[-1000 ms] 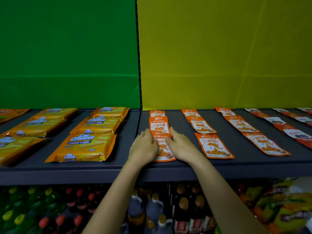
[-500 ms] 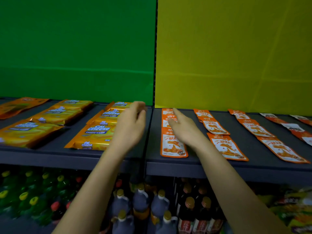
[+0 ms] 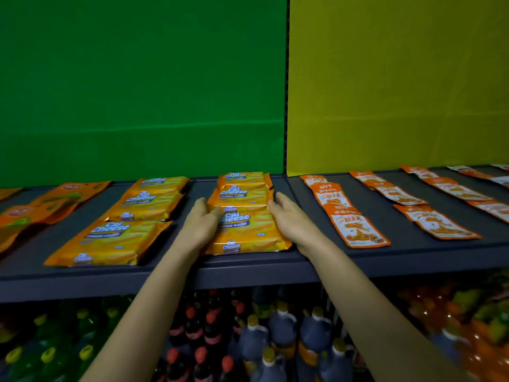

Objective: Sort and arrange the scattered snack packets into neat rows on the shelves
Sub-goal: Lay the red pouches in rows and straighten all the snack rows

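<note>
Head view shows the left hand (image 3: 202, 224) and right hand (image 3: 292, 220), fingers straight, pressing either side of the middle cheese-wafer row (image 3: 245, 216) on the shelf (image 3: 275, 261); the orange sachet rows (image 3: 355, 224) look tidy, while the neighbouring wafer row (image 3: 129, 219) lies skewed and probably needs squaring next.

Cal Cheese packs (image 3: 246, 230): six, in two rows of three. One left hand (image 3: 199, 227), one right hand (image 3: 292, 224).

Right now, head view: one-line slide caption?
Left hand and right hand flank a yellow-orange Cal Cheese wafer packet on the dark grey shelf.
</note>
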A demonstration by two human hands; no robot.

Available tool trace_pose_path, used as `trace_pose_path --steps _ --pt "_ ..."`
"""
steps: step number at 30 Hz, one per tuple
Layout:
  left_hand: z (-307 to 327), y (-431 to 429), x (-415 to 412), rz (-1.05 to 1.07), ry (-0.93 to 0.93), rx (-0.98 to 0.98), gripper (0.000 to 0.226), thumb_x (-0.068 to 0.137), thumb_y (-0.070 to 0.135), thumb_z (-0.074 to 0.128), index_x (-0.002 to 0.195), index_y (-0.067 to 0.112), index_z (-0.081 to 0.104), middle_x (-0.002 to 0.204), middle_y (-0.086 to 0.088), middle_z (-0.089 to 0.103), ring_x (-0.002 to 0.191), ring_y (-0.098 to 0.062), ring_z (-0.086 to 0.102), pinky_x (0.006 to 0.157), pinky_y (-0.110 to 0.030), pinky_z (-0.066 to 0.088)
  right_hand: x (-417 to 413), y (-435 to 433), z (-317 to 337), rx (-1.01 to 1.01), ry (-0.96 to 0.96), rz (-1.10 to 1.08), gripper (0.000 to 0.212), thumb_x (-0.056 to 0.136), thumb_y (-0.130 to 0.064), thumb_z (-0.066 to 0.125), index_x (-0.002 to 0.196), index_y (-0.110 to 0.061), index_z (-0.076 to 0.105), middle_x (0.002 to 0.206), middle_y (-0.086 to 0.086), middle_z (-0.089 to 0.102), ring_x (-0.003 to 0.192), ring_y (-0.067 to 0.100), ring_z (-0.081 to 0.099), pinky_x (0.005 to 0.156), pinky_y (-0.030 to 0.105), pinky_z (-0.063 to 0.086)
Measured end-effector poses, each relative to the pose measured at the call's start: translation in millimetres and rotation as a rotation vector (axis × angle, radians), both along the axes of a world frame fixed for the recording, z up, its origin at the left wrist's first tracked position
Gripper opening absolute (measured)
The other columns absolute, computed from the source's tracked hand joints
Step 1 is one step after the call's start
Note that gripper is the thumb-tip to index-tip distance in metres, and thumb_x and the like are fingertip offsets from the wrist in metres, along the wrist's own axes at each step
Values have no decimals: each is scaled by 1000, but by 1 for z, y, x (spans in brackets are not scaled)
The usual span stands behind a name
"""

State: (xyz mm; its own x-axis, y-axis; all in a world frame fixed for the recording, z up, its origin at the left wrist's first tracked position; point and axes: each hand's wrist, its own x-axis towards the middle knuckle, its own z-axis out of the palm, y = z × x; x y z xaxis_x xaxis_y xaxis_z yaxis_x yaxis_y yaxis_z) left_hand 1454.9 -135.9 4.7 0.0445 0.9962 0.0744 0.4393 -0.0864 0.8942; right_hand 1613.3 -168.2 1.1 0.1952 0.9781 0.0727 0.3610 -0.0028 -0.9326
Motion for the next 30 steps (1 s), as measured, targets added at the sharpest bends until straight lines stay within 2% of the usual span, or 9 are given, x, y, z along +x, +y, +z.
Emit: trace_pose_path --steps 2,4,6,9,11,21,25,28,30 --pt "-1 4 -5 -17 -30 -19 48 96 17 44 141 9 31 148 -10 35 125 -22 44 104 -30 34 -9 2 0 22 17 -22 38 101 -26 34 137 -19 40 135 1 51 123 23 51 106 39 40" --pt "-1 4 -7 -69 -35 -24 49 96 12 43 142 4 29 132 -4 45 110 -15 47 90 -23 35 -15 3 -1 26 21 -31 35 100 -25 34 134 -21 43 132 4 55 118 24 55 103 45 44" --pt "-1 2 -6 -98 -28 -18 43 96 9 43 138 4 34 116 1 46 100 -11 45 82 -21 34 -18 3 0 24 19 -31 34 100 -23 34 133 -22 45 130 4 57 115 24 57 101 44 46" --pt "-3 6 -7 -67 9 22 41 95 9 44 135 5 38 135 -8 49 115 -21 51 98 -31 40 -21 3 2 14 16 -30 34 101 -20 34 133 -20 45 129 4 57 114 23 58 99 42 47" --pt "-4 8 -7 -43 37 46 40 94 9 45 133 4 40 138 -15 46 123 -28 48 105 -37 38 -21 5 3 8 23 -34 34 101 -20 34 134 -20 44 128 2 57 114 23 58 99 44 47" --pt "-3 8 -6 -19 56 101 42 92 11 50 133 6 43 136 -15 48 124 -29 48 106 -41 38 -20 10 4 3 -18 -47 37 101 -20 35 136 -18 42 131 5 56 113 22 59 94 38 50" --pt "3 6 -10 -29 146 160 39 94 14 47 132 5 44 136 -13 49 125 -27 46 101 -31 35 -13 3 15 -16 -309 -52 39 100 -20 36 138 -8 38 141 9 46 128 26 45 96 26 36" --pt "15 3 -22 -42 207 275 35 95 15 46 129 4 51 133 -13 54 123 -25 50 99 -28 37 -9 -2 28 39 -612 -100 48 100 -23 35 143 -1 29 150 12 34 138 27 31 106 28 26" --pt "24 4 -36 -28 210 335 30 96 13 46 122 4 57 125 -11 61 116 -23 54 89 -23 38 -16 -2 36 97 -665 -93 48 100 -23 36 143 -4 31 149 13 36 137 28 33 107 30 26"
